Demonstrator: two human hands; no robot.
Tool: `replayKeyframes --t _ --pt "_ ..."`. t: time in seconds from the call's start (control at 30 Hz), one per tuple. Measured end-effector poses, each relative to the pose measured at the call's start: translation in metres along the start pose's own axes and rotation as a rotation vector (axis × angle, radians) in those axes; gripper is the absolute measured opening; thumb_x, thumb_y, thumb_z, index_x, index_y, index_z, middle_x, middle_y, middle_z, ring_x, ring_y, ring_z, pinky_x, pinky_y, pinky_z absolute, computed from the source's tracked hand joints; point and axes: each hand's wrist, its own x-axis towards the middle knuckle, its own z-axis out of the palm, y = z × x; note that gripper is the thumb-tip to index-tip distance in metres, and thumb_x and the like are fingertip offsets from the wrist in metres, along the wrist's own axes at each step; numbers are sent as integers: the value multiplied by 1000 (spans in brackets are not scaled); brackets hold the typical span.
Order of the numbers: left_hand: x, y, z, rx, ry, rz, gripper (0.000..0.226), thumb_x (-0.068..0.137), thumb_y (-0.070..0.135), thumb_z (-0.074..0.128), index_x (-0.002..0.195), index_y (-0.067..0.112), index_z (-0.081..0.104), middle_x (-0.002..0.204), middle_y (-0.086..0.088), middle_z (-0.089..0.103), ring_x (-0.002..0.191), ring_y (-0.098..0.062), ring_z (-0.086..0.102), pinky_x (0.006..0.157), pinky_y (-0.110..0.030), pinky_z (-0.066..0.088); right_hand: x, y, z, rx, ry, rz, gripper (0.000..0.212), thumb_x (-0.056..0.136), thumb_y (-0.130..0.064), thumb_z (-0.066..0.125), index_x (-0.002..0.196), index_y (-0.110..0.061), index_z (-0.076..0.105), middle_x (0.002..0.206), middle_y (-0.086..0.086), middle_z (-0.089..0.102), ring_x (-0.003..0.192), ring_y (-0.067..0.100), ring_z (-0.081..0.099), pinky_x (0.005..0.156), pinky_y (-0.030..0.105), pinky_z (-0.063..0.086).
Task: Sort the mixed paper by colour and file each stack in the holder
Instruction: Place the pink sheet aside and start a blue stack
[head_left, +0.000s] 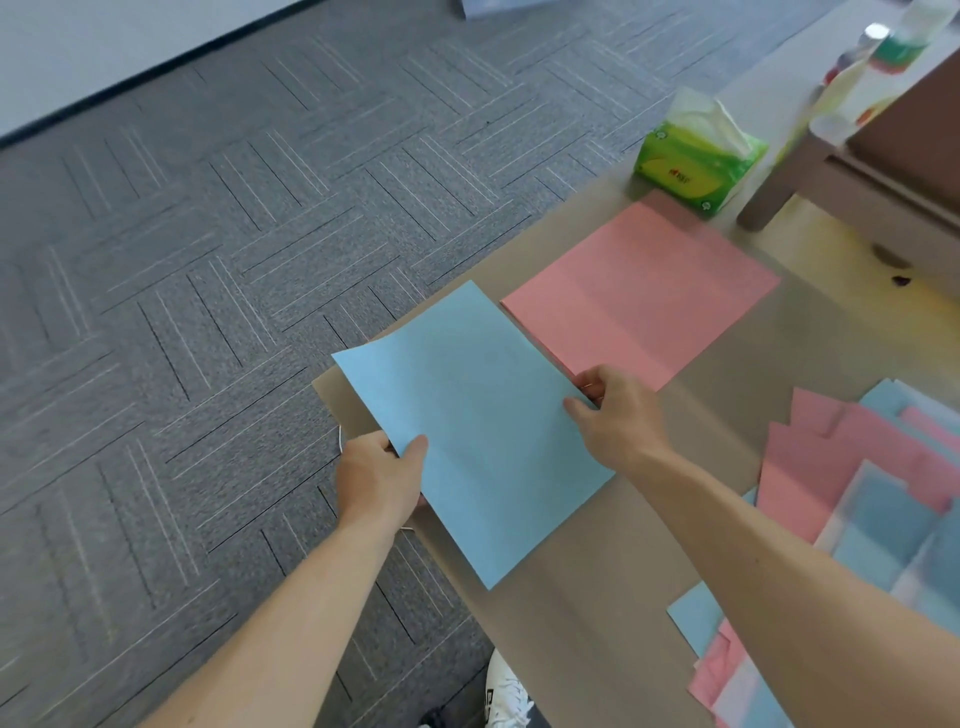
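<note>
left hand (376, 483) and right hand (618, 415) pinch blue sheet (467, 431) — fingers (577, 405) on opposite edges.

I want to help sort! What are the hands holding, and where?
Both hands hold the blue paper: the left hand pinches its left edge, and the right hand pinches its right edge, beside the pink stack.

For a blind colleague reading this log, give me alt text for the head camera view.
The left hand and right hand grip blue paper by its side edges at the table corner. A pink stack lies beyond it, a mixed pile at right, a tissue pack farther back.
</note>
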Motion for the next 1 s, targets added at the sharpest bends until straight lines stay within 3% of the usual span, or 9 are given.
replayKeyframes --t 0.13,0.27,0.33,0.4,0.57,0.63,0.8,0.9,1.0 --pt "-3 -7 -9 79 -1 -14 29 91 24 72 71 4 72 67 -3 75 55 -20 73 55 -46 63 -12 1 3 -86 -18 -68 9 91 -12 62 99 -17 63 91 -3 64 80 17 61 65 29 50" --pt "-6 -8 -11 312 -3 34 56 89 44 72 51 6 57 47 -5 65 45 -21 67 52 -42 60 -17 5 0 -269 36 -155 11 90 -16 65 99 -16 59 98 -1 59 91 23 56 71 34 48" --pt "-6 -8 -16 486 54 65 66 86 56 71 44 14 43 40 -2 49 42 -26 54 41 -31 41 -17 7 -5 -365 66 -213 18 90 -21 68 105 -15 59 104 0 58 98 24 55 72 34 45" --pt "-7 -6 -19 552 96 108 66 85 60 71 46 17 38 43 1 41 44 -25 47 43 -29 32 -21 10 -10 -371 105 -245 24 90 -27 70 109 -15 60 107 0 59 101 24 55 73 34 44" --pt "-38 19 8 603 5 358 49 90 56 65 61 18 54 57 6 59 62 -21 63 57 -31 51 -58 39 -44 -230 168 -250 26 88 -30 72 109 -17 64 106 -3 63 100 20 58 79 36 48" --pt "-61 35 33 607 -81 464 35 92 51 66 71 22 59 67 10 63 71 -20 65 66 -33 56 -81 63 -68 -237 211 -210 26 88 -28 72 111 -17 65 109 -2 65 104 22 59 85 36 47" --pt "-141 70 124 582 -320 703 10 92 33 65 89 24 69 81 10 70 81 -18 67 70 -31 54 -160 144 -144 -225 371 2 33 90 -30 70 120 -18 62 120 1 61 117 25 52 98 38 41" --pt "-195 77 185 562 -512 777 12 92 25 69 102 19 70 95 7 71 86 -14 65 72 -23 42 -212 203 -183 -163 492 187 39 88 -29 73 123 -17 60 121 4 60 118 27 51 100 39 41" --pt "-242 73 236 572 -645 858 21 89 23 74 108 16 69 99 6 66 91 -16 64 81 -25 47 -260 258 -205 -82 588 339 45 85 -28 76 125 -14 59 123 6 59 118 29 54 99 41 45"
